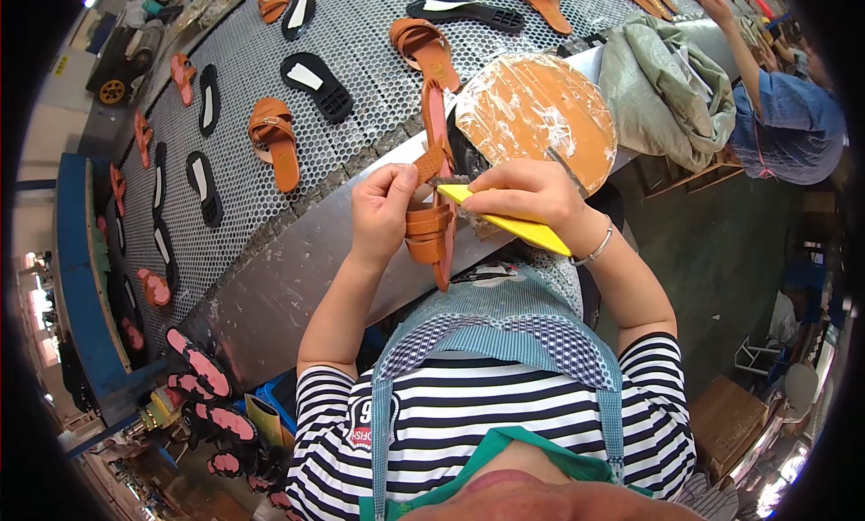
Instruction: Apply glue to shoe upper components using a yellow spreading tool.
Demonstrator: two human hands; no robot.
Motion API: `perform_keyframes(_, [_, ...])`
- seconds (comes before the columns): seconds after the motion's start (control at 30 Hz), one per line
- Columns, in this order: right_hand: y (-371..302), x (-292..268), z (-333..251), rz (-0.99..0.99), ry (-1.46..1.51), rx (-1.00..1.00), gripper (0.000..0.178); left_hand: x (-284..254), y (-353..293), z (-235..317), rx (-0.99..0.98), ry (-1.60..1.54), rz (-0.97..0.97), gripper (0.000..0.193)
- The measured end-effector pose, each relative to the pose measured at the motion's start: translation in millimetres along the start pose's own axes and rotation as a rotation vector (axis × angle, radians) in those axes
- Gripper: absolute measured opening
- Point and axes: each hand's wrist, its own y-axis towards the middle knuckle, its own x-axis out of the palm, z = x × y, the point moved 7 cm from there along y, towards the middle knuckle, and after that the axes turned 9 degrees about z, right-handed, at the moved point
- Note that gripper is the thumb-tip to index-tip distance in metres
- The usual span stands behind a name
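My left hand [383,210] pinches a tan strappy sandal [431,237] by its straps, holding it on edge at the near side of the work table; the pinkish underside faces right. In my right hand [533,196] is a flat yellow-handled tool [518,226]. Its dark tip, perhaps bristles, meets the sandal near the straps; the exact contact is partly hidden. Just beyond my right hand lies a round board [536,106] smeared with whitish residue, and a thin grey rod [566,168] rests against it.
On the perforated metal table stand tan sandals [275,142] and black soles [315,86] with white strips. A grey-green cloth [667,93] drapes over the edge to the right. Another person in blue [784,124] works at far right. More pink-coated soles [203,363] hang at lower left.
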Motion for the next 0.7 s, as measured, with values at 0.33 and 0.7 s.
perform_keyframes(0.33, [-31, -20, 76, 0.510, 0.496, 0.663, 0.021, 1, 0, -8, 0.108, 0.077, -0.017, 0.021])
perform_keyframes(0.7, [-23, -12, 76, 0.277, 0.195, 0.372, 0.024, 10, -3, 0, 0.237, 0.317, -0.132, 0.015])
